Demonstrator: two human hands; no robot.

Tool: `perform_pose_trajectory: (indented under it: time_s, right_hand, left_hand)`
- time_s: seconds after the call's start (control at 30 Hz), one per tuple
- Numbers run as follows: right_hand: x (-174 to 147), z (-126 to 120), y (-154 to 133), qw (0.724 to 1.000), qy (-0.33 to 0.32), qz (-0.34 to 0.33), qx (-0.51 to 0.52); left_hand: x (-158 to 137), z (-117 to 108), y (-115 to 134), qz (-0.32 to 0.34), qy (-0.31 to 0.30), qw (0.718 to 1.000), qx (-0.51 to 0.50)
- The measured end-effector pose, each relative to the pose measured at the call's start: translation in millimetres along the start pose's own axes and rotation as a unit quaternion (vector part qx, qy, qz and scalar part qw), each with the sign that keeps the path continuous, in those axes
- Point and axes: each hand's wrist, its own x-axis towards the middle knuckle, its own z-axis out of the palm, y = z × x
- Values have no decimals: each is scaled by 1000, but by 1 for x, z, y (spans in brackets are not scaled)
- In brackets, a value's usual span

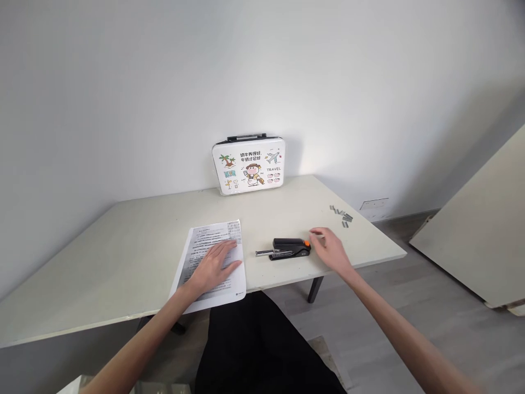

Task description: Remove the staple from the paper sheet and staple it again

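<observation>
My left hand (215,267) lies flat with fingers spread on printed sheets of paper (233,284), whose near edge hangs slightly past the table's front edge. To the right of the paper rests a black stapler (287,246) with an orange part at its right end. A silver metal rail sticks out from the stapler's left end. My right hand (329,249) is just beside the orange end, its fingers loosely bent and apart, with nothing visible in them. Whether a fingertip touches the stapler is hard to tell. Several small strips of staples (346,217) are scattered farther right.
A white case (250,169) with cartoon prints and a black handle stands upright at the back of the pale table (135,246), by the wall. A wall socket (374,203) is beyond the table's right edge. A pale panel (476,235) stands on the floor at right.
</observation>
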Motion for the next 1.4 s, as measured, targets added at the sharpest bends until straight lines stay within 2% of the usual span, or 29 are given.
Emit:
perform_pose_trajectory:
  time_s: [0.07, 0.13, 0.23, 0.37, 0.53, 0.63, 0.67, 0.73, 0.83, 0.93, 1.03, 1.2, 1.4]
  right_hand:
    - [9, -15, 23, 994, 58, 7, -92]
    - [19, -31, 44, 979, 96, 43, -175]
    - [34, -49, 61, 959, 106, 117, -235]
    - [49, -55, 59, 962, 94, 166, -197]
    - [53, -56, 32, 980, 65, 150, -115]
    - [43, -58, -3, 991, 19, 135, 11]
    - [38, -59, -18, 981, -16, 145, 128]
    - [26, -61, -49, 933, -93, 175, 301]
    - [10, -60, -91, 863, -200, 210, 414]
    - [-1, -57, -119, 828, -271, 229, 433]
    - [-6, -55, -135, 810, -327, 226, 431]
    - [-10, -52, -141, 799, -371, 215, 422]
    - [-17, -44, -139, 787, -405, 214, 414]
  left_hand:
    - [-4, -1, -6, -8, 4, 1000, 3]
    - [-6, -2, -12, -9, 5, 1000, 5]
    - [-7, -4, -18, -6, 0, 1000, 8]
    - [-8, -8, -20, 2, -5, 1000, 13]
    - [-4, -18, -8, 34, 52, 998, 11]
    - [4, -30, 18, 75, 103, 992, -1]
    - [7, -35, 30, 101, 120, 988, -5]
    - [15, -45, 58, 148, 152, 977, -7]
    - [29, -58, 101, 193, 180, 965, -5]
    - [42, -67, 130, 221, 167, 961, 21]
    - [53, -70, 141, 257, 154, 951, 74]
    - [58, -71, 138, 306, 146, 934, 113]
    - [48, -69, 131, 321, 103, 937, 87]
